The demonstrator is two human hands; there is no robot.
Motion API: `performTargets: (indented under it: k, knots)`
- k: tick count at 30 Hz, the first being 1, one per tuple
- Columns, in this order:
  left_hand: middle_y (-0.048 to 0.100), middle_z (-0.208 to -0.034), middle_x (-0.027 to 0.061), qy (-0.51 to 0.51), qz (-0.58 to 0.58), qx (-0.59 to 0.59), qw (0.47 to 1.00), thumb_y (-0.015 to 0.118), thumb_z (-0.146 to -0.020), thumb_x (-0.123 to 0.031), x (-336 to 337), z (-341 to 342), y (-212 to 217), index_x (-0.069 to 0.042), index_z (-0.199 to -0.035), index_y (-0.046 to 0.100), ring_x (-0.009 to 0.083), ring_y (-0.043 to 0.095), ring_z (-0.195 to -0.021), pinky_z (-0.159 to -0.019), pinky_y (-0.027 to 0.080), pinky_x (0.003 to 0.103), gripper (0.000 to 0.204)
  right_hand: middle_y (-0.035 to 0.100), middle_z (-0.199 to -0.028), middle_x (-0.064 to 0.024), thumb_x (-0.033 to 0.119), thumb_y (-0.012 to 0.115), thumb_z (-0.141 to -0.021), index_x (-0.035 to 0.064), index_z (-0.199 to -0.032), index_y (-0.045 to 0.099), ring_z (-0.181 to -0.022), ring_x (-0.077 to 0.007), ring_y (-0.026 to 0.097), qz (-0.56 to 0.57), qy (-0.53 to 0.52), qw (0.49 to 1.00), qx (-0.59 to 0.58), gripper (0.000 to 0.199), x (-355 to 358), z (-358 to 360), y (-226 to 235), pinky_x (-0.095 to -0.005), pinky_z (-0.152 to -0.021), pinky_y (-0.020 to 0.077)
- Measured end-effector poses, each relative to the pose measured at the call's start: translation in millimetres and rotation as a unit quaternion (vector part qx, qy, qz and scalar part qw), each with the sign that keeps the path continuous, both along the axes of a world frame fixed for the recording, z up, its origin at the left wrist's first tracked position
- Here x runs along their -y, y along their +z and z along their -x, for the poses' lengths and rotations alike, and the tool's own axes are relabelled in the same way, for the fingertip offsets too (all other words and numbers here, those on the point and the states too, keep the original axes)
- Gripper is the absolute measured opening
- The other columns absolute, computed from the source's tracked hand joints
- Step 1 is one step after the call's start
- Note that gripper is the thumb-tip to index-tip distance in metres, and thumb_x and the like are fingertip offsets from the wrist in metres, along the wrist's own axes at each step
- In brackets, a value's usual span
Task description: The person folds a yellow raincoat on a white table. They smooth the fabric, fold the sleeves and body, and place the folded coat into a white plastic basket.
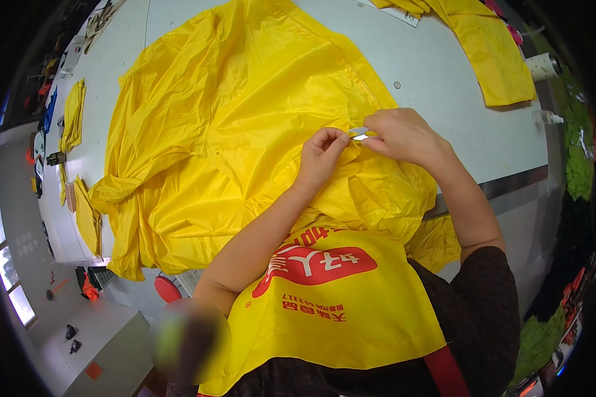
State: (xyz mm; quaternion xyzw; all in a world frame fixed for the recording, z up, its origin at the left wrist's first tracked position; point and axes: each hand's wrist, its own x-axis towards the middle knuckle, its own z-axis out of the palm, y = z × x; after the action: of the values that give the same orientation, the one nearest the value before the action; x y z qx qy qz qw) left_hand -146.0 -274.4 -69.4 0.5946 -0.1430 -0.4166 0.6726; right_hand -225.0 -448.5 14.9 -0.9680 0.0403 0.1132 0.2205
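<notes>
A large piece of thin, crumpled yellow fabric (pixel 265 99) is spread over the table and hangs over its near edge towards me. My left hand (pixel 321 155) is closed in a pinch near the right part of the fabric, with a bit of it at the fingertips. Facing it, my right hand (pixel 404 135) grips a small pair of thread snips (pixel 359 135). Their silver blades point left and almost touch my left fingertips. Whether a thread lies between the blades is too small to tell.
The pale table (pixel 437 132) carries another folded yellow piece (pixel 493 59) at the far right, beside a thread cone (pixel 543 67) and a small clear bottle (pixel 547 118). Folded yellow cloth (pixel 74 116) lies along the left edge. A yellow apron (pixel 351 317) with red print covers my front.
</notes>
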Motion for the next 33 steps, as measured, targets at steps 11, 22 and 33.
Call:
performTargets:
  k: [11,22,33]
  knots:
    - [0.061,-0.087,0.0041,0.011,-0.014,0.061,0.998,0.062,-0.085,-0.009,-2,2,-5,0.001,-0.091,0.062,0.0092,0.057,-0.080,-0.075,0.045,0.022,0.011,0.060,-0.077,-0.0129,0.024,0.063,-0.077,0.0038,-0.077,0.057,-0.074,-0.0321,0.059,0.004,-0.007,0.998,0.055,0.021,-7,3,-12,-0.0410,-0.064,0.0468]
    - [0.061,-0.076,0.0098,0.046,-0.040,0.312,0.948,0.067,-0.078,-0.005,-6,10,5,-0.001,-0.084,0.066,0.0148,0.059,-0.063,-0.059,0.048,0.024,0.007,0.058,-0.073,-0.0096,0.021,0.065,-0.077,0.0052,-0.077,0.056,-0.066,-0.0277,0.062,0.046,-0.014,0.988,0.147,0.018,-19,15,-24,-0.0375,-0.055,0.0490]
    - [0.061,-0.073,0.0099,0.043,-0.043,0.380,0.923,0.068,-0.076,-0.004,-11,7,-6,-0.002,-0.083,0.065,0.0172,0.059,-0.059,-0.055,0.047,0.025,0.008,0.053,-0.070,-0.0072,0.018,0.066,-0.076,0.0069,-0.080,0.052,-0.065,-0.0245,0.058,0.052,0.008,0.977,0.206,0.018,-20,20,-35,-0.0350,-0.054,0.0475]
